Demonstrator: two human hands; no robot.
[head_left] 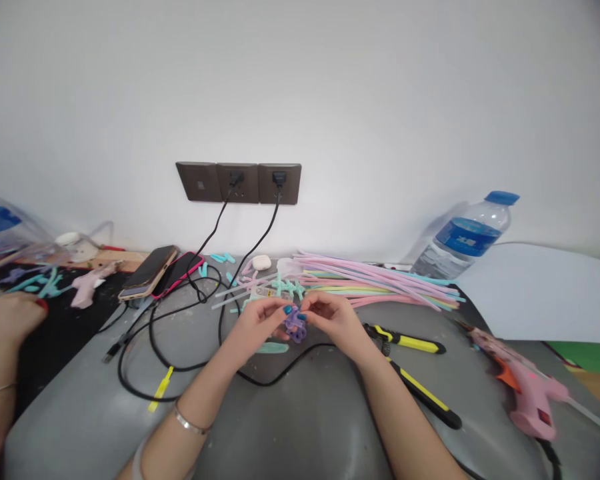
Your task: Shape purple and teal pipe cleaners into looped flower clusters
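Purple straw piece (296, 326), bent into small loops, pinched between both hands above the grey table (300, 420). Left hand (260, 320) gripping its left side, thumb and forefinger closed on it; right hand (333, 319) likewise clamped on the right side, fingertips nearly meeting over the loops. Held just in front of the body, between the black cable (190, 313) and the yellow-handled pliers (410, 343).

Judged partway through: only one small looped bit formed so far, exact shape too small to tell. Big bundle of pastel straws (380, 283) lying behind the hands, apparently uncut, so plenty of material left. Teal cut bits (287, 287) scattered near the bundle, one teal length (273, 347) just under the left hand. Pink glue gun (525, 390) resting well to the right, not in use. Second yellow-striped tool (425, 397) near the right forearm.

Elsewhere: two phones (163, 271) near the wall sockets (240, 182), water bottle (467, 237) at the right, another person's hand (10, 319) at the far left beside more teal pieces.
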